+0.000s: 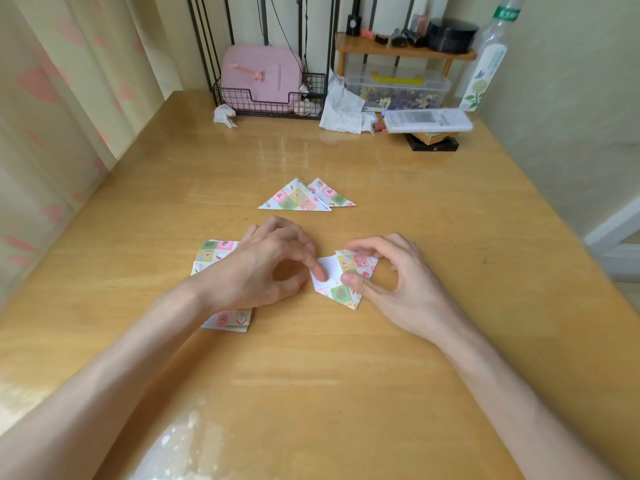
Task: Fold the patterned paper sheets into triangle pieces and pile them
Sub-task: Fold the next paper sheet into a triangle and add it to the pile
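Half-folded sheet [341, 292] lies on table [311, 375] between hands; left hand [266, 268], fingers loosely bent, pins its white side with forefinger tip against sliding; right hand [394, 278] pinches patterned flap, probably creasing; two triangles [301, 199] overlap beyond; stack [214, 254] under left wrist.

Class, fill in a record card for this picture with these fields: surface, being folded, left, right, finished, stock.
surface: wooden table
being folded: patterned sheet, partly folded, white underside showing
left: left hand, index fingertip pressing on the white face
right: right hand, thumb and fingers pinching the sheet's right part
finished: two triangles, overlapping, lying beyond the hands
stock: stack of sheets, unfolded, partly under the left wrist
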